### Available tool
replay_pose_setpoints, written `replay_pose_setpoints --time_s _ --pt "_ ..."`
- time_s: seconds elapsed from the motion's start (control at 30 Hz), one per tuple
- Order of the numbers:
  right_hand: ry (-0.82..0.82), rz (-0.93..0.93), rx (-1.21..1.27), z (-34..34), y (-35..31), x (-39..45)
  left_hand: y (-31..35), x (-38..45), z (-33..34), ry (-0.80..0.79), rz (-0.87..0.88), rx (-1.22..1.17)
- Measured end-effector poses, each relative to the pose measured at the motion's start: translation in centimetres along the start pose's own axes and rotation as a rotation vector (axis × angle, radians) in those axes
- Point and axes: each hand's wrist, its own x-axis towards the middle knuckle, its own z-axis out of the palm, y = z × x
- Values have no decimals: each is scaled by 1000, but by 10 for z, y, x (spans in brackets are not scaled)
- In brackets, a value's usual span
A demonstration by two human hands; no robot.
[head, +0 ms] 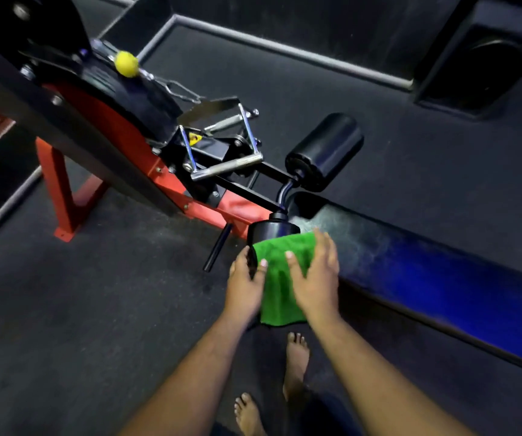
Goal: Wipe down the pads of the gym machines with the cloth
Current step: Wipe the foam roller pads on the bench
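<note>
Two bare feet [295,363] stand nearest on the dark floor [96,309], with plenty of open mat to the left. Just past them a green cloth [280,278] drapes over the near roller pad [269,234]. Left hand [244,283] cups the pad's left end, thumb on the cloth; right hand [314,278] presses flat, fingers spread. Long bench pad [410,265] hems in the right side. Second roller [325,151] and red frame [61,190] sit farther back.
</note>
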Motion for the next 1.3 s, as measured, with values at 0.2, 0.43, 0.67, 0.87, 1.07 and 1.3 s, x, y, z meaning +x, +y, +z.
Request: replay_pose_setpoints --time_s 0.2,0.43,0.67,0.87,1.07,1.3 --pt "-226 -37 -264 78 38 -8 -44 34 7 -81 -105 -85" --pt "-206 -90 -404 90 27 -9 -62 24 -6 -148 -226 -446" --pt "-255 -369 -801 109 -3 30 -63 42 -9 -223 -336 -636" --pt "-308 -328 -705 90 31 -26 -66 23 -17 -238 -446 -599" --pt "-240 -289 -710 109 -17 90 -68 29 -18 -260 -343 -452" --pt "-304 -178 -571 85 41 -55 -43 36 -18 -253 -260 -370"
